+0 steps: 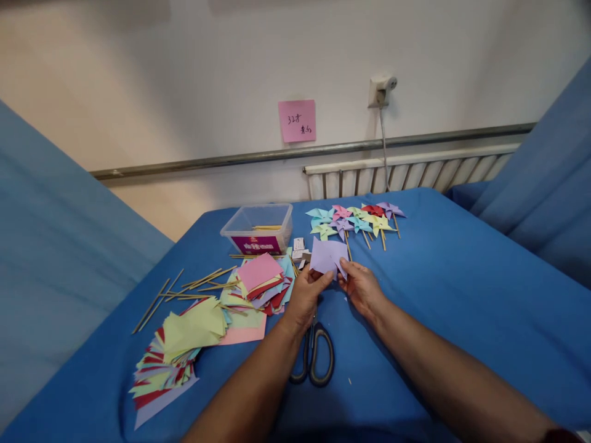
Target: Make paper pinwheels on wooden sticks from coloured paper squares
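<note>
"Where is the purple paper (327,251) from the clear tub (257,244)?"

"To the right of the tub and nearer the person, raised between both hands. The left hand (305,298) pinches its near left edge, thumb on top; the right hand (364,290) pinches the near right side. What the fingers do underneath, I can't tell."

"How should it handle?"

"Almost weightless, I'd judge: crisp enough to keep flat, soft enough to curl, easily creased. A slit seems to run in by the right thumb, so a pull there could tear it. I'd take it lightly near the corners."

"And the surface?"

"Blue cloth (462,295). Right of the tub lie pinwheels (360,223) on sticks; nearer than the tub, a pink-topped pile (260,271), then, further left, a fanned stack of sheets (196,329). Loose sticks (150,306) lie to the tub's left and nearer. Black-handled scissors (313,335) lie nearer and to its right, their blades mostly hidden by the left hand."

"The room?"

"Behind the tub, a pale wall (207,74) with a pipe (240,160); up to its right, a pink note (297,121), and further right a socket (379,92) above a radiator (415,174). A blue curtain (55,246) hangs well to its left, another (545,184) well to its right."
</note>
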`<control>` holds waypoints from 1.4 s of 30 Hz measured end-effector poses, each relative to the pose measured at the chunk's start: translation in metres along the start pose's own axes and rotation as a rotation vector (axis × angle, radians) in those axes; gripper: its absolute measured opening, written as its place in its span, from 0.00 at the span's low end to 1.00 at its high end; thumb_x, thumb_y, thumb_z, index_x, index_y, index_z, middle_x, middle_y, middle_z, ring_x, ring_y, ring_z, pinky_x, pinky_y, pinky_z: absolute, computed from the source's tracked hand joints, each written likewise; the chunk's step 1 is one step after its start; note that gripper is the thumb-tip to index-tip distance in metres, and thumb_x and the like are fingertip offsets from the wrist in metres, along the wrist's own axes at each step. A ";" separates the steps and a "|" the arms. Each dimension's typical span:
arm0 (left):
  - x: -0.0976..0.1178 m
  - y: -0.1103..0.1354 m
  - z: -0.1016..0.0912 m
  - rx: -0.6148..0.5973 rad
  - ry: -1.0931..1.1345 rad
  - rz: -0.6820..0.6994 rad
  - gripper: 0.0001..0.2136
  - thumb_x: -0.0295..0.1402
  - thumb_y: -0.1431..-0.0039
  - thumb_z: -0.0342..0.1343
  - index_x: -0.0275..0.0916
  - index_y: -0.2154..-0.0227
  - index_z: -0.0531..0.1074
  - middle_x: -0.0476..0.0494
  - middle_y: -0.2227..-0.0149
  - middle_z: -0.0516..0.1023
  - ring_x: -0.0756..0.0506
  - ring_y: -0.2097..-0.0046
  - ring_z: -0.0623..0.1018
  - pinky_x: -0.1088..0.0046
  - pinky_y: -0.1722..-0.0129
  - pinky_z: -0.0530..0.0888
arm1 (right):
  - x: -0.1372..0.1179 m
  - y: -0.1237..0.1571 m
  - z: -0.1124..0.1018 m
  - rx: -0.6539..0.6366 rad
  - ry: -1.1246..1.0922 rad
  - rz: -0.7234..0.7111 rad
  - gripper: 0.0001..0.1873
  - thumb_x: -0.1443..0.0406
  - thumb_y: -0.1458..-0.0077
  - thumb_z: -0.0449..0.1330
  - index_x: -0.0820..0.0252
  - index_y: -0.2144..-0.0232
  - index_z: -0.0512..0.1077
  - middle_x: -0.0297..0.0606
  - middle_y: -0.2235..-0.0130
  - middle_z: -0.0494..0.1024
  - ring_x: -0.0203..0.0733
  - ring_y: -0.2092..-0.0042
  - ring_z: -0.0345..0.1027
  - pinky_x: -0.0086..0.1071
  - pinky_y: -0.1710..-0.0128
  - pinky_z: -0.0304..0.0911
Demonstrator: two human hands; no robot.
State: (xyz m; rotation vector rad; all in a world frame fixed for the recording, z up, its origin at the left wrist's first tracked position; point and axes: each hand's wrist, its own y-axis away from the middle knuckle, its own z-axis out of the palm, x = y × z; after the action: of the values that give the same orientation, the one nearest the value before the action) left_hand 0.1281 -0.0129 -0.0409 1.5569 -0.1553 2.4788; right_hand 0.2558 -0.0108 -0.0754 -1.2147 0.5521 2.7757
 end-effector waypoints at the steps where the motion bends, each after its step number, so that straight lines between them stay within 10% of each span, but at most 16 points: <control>1: -0.002 -0.001 0.000 0.015 -0.017 0.007 0.23 0.34 0.57 0.71 0.36 0.56 0.77 0.38 0.54 0.81 0.42 0.53 0.78 0.67 0.49 0.70 | 0.001 0.001 0.000 -0.011 0.010 0.002 0.20 0.55 0.66 0.75 0.60 0.75 0.74 0.36 0.72 0.78 0.36 0.75 0.68 0.29 0.76 0.63; 11: 0.012 -0.010 -0.009 0.277 0.113 0.004 0.17 0.33 0.58 0.70 0.32 0.64 0.76 0.42 0.67 0.81 0.46 0.68 0.79 0.70 0.65 0.75 | 0.005 0.015 0.004 -0.240 0.469 -0.209 0.23 0.46 0.50 0.62 0.61 0.77 0.73 0.34 0.81 0.72 0.35 0.77 0.63 0.30 0.74 0.57; 24: 0.020 -0.012 -0.017 0.302 0.130 -0.088 0.18 0.28 0.58 0.68 0.33 0.61 0.74 0.41 0.66 0.82 0.45 0.69 0.80 0.68 0.67 0.77 | 0.000 0.015 0.001 -0.276 0.523 -0.488 0.24 0.63 0.50 0.62 0.52 0.49 0.67 0.36 0.58 0.74 0.33 0.70 0.65 0.29 0.69 0.62; 33: 0.020 -0.010 -0.015 0.242 0.109 -0.083 0.16 0.29 0.61 0.70 0.32 0.66 0.76 0.44 0.68 0.81 0.47 0.70 0.78 0.72 0.67 0.75 | 0.000 0.015 0.000 -0.343 0.703 -0.629 0.05 0.61 0.48 0.64 0.55 0.68 0.77 0.35 0.65 0.70 0.39 0.64 0.68 0.32 0.65 0.65; 42: 0.015 -0.009 -0.011 0.180 0.035 -0.110 0.17 0.34 0.60 0.70 0.32 0.65 0.78 0.41 0.68 0.82 0.45 0.69 0.79 0.70 0.65 0.74 | -0.001 0.016 0.002 -0.229 0.733 -0.573 0.12 0.56 0.49 0.63 0.57 0.77 0.73 0.35 0.68 0.70 0.36 0.71 0.63 0.30 0.71 0.59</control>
State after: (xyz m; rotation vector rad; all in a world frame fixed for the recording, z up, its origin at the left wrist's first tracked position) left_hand 0.1145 -0.0005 -0.0327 1.5420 0.1596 2.4903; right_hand 0.2515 -0.0252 -0.0684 -2.0474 -0.1079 1.9097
